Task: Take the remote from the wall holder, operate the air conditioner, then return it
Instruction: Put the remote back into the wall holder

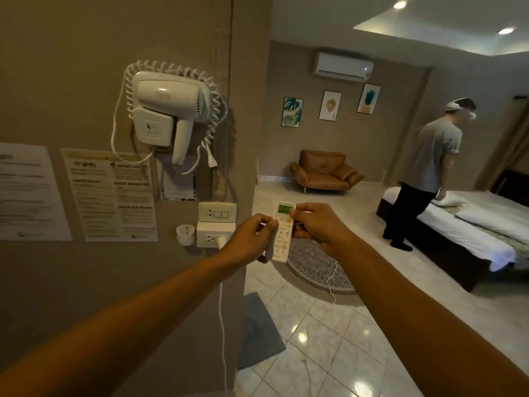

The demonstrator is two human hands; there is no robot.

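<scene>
Showing, head view: white remote [282,231], upright, display lit green, held out in front at mid-frame, off the wall. Left hand [248,239] clasped round its left edge, fingers curled behind the body. Right hand [314,224] closed on its right edge, thumb laid over the upper buttons. Small white holder [185,234] on the wall just left of the sockets [211,230]. White air conditioner [342,66] mounted high on the far wall. Wall-hung hair dryer [169,103] above, coiled cord looped around it.

Tiled floor [329,339] (glossy) carries round rug [312,265].
</scene>
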